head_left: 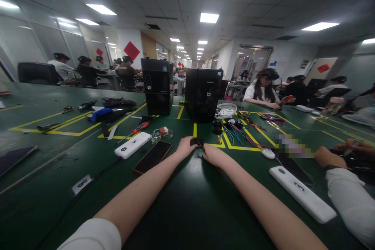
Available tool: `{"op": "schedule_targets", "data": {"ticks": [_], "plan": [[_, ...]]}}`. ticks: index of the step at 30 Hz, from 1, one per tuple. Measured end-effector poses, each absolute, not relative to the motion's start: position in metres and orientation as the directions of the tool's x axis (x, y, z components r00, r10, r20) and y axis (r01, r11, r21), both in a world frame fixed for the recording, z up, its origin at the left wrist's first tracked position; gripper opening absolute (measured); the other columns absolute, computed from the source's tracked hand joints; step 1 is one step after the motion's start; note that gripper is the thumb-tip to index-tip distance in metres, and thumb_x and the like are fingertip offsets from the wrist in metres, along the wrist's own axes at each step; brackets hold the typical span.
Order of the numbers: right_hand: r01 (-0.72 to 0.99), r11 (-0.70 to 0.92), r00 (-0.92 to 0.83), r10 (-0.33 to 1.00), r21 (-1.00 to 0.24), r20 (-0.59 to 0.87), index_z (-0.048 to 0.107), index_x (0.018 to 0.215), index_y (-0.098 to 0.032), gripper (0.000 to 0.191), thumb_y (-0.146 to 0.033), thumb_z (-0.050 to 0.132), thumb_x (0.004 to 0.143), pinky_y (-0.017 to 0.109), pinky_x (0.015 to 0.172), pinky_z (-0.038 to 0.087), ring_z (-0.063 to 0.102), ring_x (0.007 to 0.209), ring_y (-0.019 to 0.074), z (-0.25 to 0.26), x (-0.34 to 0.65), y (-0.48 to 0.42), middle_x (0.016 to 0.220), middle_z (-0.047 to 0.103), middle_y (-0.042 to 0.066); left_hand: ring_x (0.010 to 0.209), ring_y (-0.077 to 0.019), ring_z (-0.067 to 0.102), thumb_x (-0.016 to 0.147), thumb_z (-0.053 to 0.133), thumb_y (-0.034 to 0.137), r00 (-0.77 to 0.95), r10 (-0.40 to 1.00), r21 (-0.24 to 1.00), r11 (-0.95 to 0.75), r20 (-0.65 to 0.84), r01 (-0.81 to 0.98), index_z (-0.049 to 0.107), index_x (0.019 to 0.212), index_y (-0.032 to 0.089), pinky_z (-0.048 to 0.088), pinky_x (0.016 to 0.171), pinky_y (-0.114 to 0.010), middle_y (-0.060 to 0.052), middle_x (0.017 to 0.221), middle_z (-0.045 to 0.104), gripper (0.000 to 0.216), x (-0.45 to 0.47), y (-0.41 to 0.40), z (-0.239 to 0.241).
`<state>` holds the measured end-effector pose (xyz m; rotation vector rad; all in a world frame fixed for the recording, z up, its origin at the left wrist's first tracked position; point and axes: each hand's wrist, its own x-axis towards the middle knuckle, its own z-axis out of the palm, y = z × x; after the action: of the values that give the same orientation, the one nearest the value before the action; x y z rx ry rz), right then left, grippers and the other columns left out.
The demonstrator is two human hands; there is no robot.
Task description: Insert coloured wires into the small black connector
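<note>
Just above the green table, my left hand (186,147) and my right hand (211,154) meet in front of me. Between them is a small black part (197,141); its exact kind is too small to make out. The left fingers are closed on its left side. My right fingers are bent in at its right end, partly hidden by the hand, with a bit of thin wire showing below. Left of my left hand lie a smartphone (153,157) and a pair of glasses (158,136). Beyond the right hand are several coloured wires (234,132).
Two black computer towers (157,95) stand ahead. A white numbered box (133,145) and red screwdriver (141,127) lie left. A white basket (225,110), a mouse (268,153) and another white box (301,193) lie right. A co-worker's hand (329,158) is at right; another person sits across.
</note>
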<state>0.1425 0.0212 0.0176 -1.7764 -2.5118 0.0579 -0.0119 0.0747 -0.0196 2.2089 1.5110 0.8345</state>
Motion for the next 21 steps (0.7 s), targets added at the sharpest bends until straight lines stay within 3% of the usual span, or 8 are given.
{"op": "schedule_targets", "data": {"ticks": [4,8,13,17,21], "plan": [[0.967,0.224,-0.207,0.969,-0.122,0.136,0.049,0.106,-0.012,0.023,-0.018,0.038,0.086,0.027,0.065,0.041,0.063,0.078,0.0205,0.014,0.151,0.031,0.088,0.066,0.013,0.114,-0.0234,0.050,0.079,0.055,0.030,0.347,0.905,0.535,-0.426,0.247,0.729,0.053,0.118,0.022,0.024,0.105,-0.046,-0.006,0.119,0.059,0.040,-0.010,0.070,-0.019],[0.980,0.154,-0.127,0.971,-0.126,0.202,0.050,0.111,-0.015,0.039,-0.044,0.043,0.086,0.029,0.071,0.041,0.061,0.086,0.0232,0.014,0.155,0.030,0.094,0.065,0.014,0.122,-0.0203,0.044,0.082,0.050,0.032,0.506,0.831,0.566,-0.539,0.232,0.624,0.036,0.133,0.028,0.012,0.108,-0.050,-0.003,0.122,0.059,0.053,-0.009,0.064,-0.019],[0.998,0.031,-0.026,0.997,-0.063,0.073,0.062,0.090,-0.015,0.043,-0.054,0.047,0.079,0.031,0.069,0.044,0.062,0.085,0.0249,0.021,0.163,0.023,0.089,0.065,0.014,0.126,-0.0180,0.040,0.082,0.046,0.025,0.567,0.789,0.591,-0.579,0.235,0.561,0.013,0.141,0.029,0.011,0.109,-0.050,-0.003,0.128,0.054,0.067,-0.009,0.063,-0.020],[0.986,-0.169,0.169,0.985,0.000,-0.047,0.064,0.092,-0.013,0.048,-0.055,0.048,0.077,0.033,0.067,0.046,0.062,0.086,0.0271,0.029,0.200,0.015,0.092,0.065,0.015,0.123,-0.0216,0.043,0.080,0.049,0.024,0.553,0.793,0.593,-0.581,0.257,0.557,0.016,0.141,0.025,0.016,0.109,-0.048,-0.004,0.127,0.054,0.069,-0.010,0.066,-0.022],[0.952,-0.305,0.305,0.949,0.014,-0.074,0.066,0.091,-0.013,0.052,-0.057,0.042,0.079,0.033,0.067,0.047,0.062,0.087,0.0276,0.032,0.259,0.004,0.093,0.065,0.016,0.122,-0.0227,0.044,0.080,0.051,0.027,0.571,0.779,0.589,-0.596,0.258,0.546,0.021,0.140,0.024,0.019,0.109,-0.045,-0.005,0.126,0.055,0.067,-0.011,0.065,-0.020]]}}
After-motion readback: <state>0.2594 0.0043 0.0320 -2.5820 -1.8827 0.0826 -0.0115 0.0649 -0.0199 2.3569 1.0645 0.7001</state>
